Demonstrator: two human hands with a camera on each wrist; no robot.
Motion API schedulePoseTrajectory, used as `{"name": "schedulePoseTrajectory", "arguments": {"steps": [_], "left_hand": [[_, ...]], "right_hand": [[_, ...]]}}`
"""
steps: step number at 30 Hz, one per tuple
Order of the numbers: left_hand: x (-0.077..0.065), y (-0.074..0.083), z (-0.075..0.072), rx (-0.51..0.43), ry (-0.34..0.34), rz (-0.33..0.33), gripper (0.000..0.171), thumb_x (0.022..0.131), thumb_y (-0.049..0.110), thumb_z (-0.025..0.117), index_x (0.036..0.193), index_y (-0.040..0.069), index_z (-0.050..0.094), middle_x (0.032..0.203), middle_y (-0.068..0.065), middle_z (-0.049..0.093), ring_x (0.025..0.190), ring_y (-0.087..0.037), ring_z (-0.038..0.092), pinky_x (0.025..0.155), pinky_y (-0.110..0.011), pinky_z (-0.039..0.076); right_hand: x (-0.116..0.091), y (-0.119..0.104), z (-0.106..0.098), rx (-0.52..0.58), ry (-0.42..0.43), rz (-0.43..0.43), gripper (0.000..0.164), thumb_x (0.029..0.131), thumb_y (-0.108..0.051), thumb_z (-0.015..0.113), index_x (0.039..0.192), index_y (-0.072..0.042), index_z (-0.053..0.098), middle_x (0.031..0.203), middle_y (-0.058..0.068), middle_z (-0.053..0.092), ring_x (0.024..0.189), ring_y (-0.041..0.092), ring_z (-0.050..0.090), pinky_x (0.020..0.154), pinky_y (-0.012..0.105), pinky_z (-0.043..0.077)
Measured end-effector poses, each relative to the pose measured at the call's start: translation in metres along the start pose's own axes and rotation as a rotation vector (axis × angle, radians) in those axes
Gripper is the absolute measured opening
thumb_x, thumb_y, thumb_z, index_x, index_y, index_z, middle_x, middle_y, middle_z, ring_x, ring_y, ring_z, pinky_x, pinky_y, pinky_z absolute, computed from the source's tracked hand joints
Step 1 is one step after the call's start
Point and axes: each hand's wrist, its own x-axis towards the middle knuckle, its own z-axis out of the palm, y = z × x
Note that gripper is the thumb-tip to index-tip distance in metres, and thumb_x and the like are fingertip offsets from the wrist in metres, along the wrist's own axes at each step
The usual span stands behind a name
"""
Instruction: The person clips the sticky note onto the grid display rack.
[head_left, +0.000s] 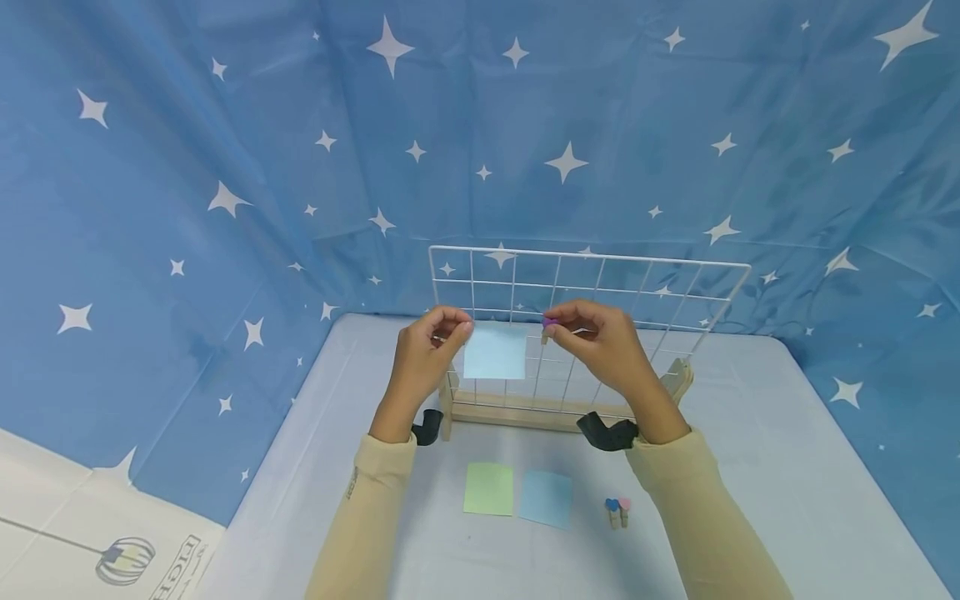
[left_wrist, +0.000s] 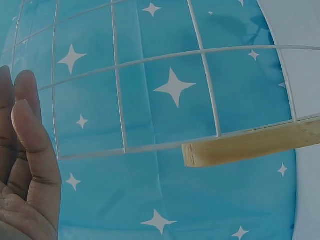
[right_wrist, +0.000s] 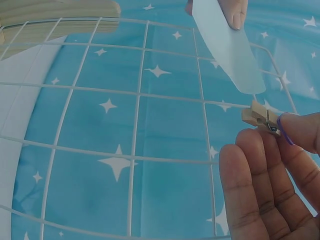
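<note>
My left hand [head_left: 422,358] pinches a light blue paper note [head_left: 495,352] at its upper left corner, holding it up in front of a white wire grid rack [head_left: 589,256]. In the left wrist view that hand's fingers [left_wrist: 40,155] show at the left edge, and the note is out of sight. Right of the note, my right hand [head_left: 606,348] pinches a small wooden clothespin [right_wrist: 261,117] with a purple top [head_left: 550,322]. The right wrist view shows the clothespin just below the note's edge, its far end pointing toward the note.
On the white table [head_left: 300,467] before the rack lie a green paper note [head_left: 488,489], a blue paper note [head_left: 545,498] and two clothespins [head_left: 618,513] with blue and pink hearts. Wooden feet [head_left: 678,379] hold the rack. A blue star-patterned cloth [head_left: 465,100] hangs behind.
</note>
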Motion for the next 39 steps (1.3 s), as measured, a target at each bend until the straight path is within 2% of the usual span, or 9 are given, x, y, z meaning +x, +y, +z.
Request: {"name": "schedulePoseTrajectory", "arguments": {"steps": [10, 20, 30, 39], "left_hand": [[0.003, 0.004, -0.001, -0.006, 0.015, 0.002, 0.019, 0.099, 0.031, 0.064, 0.106, 0.014, 0.069, 0.092, 0.0, 0.066, 0.087, -0.015, 0.061, 0.077, -0.036, 0.051], [0.008, 0.003, -0.001, -0.013, 0.035, 0.01, 0.018, 0.099, 0.031, 0.064, 0.104, 0.014, 0.069, 0.091, 0.0, 0.066, 0.086, -0.015, 0.061, 0.076, -0.036, 0.05], [0.013, 0.004, -0.002, 0.014, 0.041, 0.007, 0.022, 0.098, 0.034, 0.064, 0.107, 0.015, 0.069, 0.091, 0.001, 0.067, 0.087, -0.013, 0.062, 0.076, -0.034, 0.052], [0.015, 0.007, -0.003, -0.022, 0.056, -0.011, 0.021, 0.097, 0.033, 0.066, 0.107, 0.015, 0.07, 0.093, 0.001, 0.071, 0.088, -0.013, 0.063, 0.076, -0.035, 0.053]], "right_hand": [[0.005, -0.005, -0.003, -0.008, 0.002, 0.02, 0.018, 0.094, -0.012, 0.07, 0.109, -0.001, 0.072, 0.1, 0.007, 0.073, 0.086, 0.021, 0.07, 0.08, 0.018, 0.054], [0.011, -0.011, -0.007, -0.016, 0.012, -0.028, 0.017, 0.094, -0.011, 0.07, 0.108, -0.003, 0.073, 0.101, 0.008, 0.074, 0.085, 0.022, 0.071, 0.078, 0.017, 0.055], [0.018, -0.017, -0.015, -0.031, 0.026, -0.003, 0.015, 0.095, -0.013, 0.07, 0.106, -0.005, 0.074, 0.097, 0.007, 0.074, 0.085, 0.02, 0.07, 0.076, 0.016, 0.055], [0.022, -0.021, -0.017, -0.051, 0.009, -0.004, 0.016, 0.095, -0.014, 0.07, 0.108, -0.005, 0.074, 0.098, 0.006, 0.074, 0.083, 0.016, 0.07, 0.077, 0.017, 0.055]]}}
